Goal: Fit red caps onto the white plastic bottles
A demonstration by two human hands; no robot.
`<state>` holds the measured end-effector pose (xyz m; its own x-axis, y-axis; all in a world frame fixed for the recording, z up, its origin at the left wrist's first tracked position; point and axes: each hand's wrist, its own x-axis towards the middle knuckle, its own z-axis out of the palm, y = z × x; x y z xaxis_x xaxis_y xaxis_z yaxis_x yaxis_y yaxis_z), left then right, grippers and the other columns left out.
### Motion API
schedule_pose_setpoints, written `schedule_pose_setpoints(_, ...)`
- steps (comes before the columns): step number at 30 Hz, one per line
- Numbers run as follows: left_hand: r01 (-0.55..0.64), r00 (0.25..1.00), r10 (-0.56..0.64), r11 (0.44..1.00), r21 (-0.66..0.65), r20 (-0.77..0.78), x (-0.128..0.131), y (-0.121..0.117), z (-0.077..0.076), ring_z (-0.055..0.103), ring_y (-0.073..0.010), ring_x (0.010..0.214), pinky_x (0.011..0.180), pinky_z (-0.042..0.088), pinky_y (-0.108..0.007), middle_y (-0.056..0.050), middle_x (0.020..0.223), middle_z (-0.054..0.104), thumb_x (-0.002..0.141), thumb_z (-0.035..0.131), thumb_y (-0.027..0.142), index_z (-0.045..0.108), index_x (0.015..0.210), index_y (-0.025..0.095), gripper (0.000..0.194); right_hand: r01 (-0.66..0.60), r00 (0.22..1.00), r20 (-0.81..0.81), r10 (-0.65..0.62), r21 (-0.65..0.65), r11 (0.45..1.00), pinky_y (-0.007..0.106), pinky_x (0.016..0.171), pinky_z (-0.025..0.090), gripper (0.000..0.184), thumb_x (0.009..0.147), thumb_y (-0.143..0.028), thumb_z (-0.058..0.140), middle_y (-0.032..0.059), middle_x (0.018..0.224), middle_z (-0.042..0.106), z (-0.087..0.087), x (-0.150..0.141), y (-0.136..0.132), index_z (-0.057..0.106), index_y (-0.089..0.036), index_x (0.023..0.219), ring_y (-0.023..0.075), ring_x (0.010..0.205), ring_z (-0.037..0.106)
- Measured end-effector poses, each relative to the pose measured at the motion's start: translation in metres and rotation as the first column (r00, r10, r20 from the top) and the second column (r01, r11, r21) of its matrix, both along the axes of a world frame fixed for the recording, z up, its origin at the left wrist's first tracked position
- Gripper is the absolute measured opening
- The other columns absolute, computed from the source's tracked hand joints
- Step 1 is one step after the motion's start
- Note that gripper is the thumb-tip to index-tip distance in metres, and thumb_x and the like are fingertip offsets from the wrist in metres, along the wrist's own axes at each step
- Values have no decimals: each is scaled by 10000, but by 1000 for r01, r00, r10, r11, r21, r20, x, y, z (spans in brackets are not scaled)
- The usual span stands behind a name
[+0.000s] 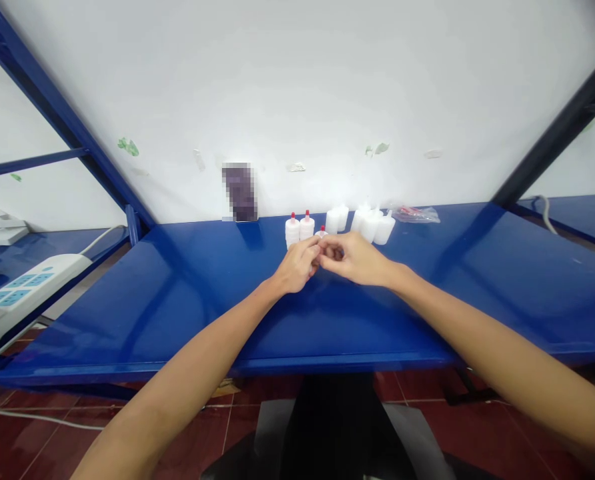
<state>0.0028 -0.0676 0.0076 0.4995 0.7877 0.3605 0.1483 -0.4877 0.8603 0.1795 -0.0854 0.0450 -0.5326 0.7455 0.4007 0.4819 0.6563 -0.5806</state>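
My left hand (299,264) and my right hand (353,257) meet over the middle of the blue table, fingertips touching. Both are closed, with fingers curled in a pinch; whatever lies between them is hidden. Right behind the fingertips shows the top of a white squeeze bottle with a red tip (322,233); whether a hand touches it I cannot tell. To its left stand two more white bottles with red tips, one (292,230) beside the other (306,227). Behind my right hand are several white bottles (385,228) without red tips, some tilted.
A clear plastic bag with red pieces (416,214) lies at the table's back right. Against the white wall leans a blurred dark rectangular object (240,192). Blue metal posts (92,160) frame the table (187,293). A white power strip (32,287) sits at far left.
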Motion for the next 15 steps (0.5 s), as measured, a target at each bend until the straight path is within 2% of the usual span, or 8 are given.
schedule_pose_setpoints(3, 54, 998, -53, 998, -35, 29, 0, -1, 1, 459, -84, 446, 434, 359, -201, 34, 602, 501, 873, 406, 282, 527, 848, 165, 171, -60, 998, -6, 60, -5, 998, 260, 595, 407, 104, 808, -156, 563, -23, 668, 644, -6, -7, -3, 648, -180, 865, 110, 576, 540)
schedule_pose_setpoints(6, 91, 992, -88, 996, -23, 95, 1, -2, 2, 444, -78, 424, 412, 347, -195, 42, 599, 488, 816, 409, 226, 496, 826, 172, 103, -60, 995, -82, 58, -18, 998, 258, 598, 436, 129, 795, -146, 580, -8, 704, 683, -10, -10, -4, 666, -176, 886, 114, 588, 572)
schedule_pose_setpoints(10, 46, 981, -57, 997, 63, 187, 2, -1, 1, 421, -74, 403, 408, 342, -196, 47, 581, 491, 828, 397, 248, 527, 870, 166, 160, -40, 970, -242, 19, -83, 996, 255, 569, 451, 133, 780, -145, 593, -20, 637, 671, -10, -18, -6, 683, -172, 874, 118, 551, 591)
schedule_pose_setpoints(15, -27, 973, 13, 998, 58, 232, 2, 2, -2, 462, -80, 398, 419, 360, -192, 67, 587, 529, 855, 436, 312, 514, 1122, 185, 306, -11, 973, -231, -12, -96, 995, 271, 577, 440, 120, 861, -218, 588, -8, 644, 695, -7, -21, -5, 696, -177, 889, 120, 530, 572)
